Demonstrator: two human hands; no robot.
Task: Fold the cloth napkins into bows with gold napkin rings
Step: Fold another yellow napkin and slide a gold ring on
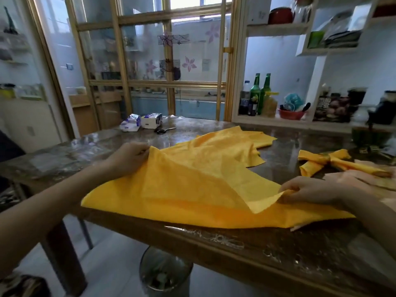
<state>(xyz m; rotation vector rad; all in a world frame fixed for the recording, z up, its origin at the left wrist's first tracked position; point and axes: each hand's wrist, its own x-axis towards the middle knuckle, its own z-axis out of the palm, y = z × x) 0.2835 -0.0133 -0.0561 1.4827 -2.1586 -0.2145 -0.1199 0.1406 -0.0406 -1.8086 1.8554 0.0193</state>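
One bow is finished: the yellow bow [334, 162] lies at the right of the surface [278, 249], cinched at the middle by what looks like a gold ring [325, 157]. That's one down.

The second is only starting. A yellow napkin [188, 194] is spread across the near part of the surface, its front edge running along the surface's front lip. The left hand [130, 156] has a narrow grip, pinching the far-left corner and holding it up off the surface. The right hand [310, 189] has the same kind of tight grip on the near-right corner, which curls up and over. I'd call this the first fold, with the pleating, the ring and the shaping all left to do.

Behind it more yellow cloth [227, 144] lies rumpled and touches the working napkin's far side, so at least one more piece is waiting. I can't pick out a loose ring anywhere.

Around it, scissors [164, 130] and two tissue packs [141, 122] sit at the far edge, well apart from the fold. A pale peach cloth [364, 179] lies just beside the right hand, touching the napkin's right end. That overlap and the rumpled cloth behind are what I'd judge most likely to snag the fold. Bottles [260, 93] stand on the shelf beyond.
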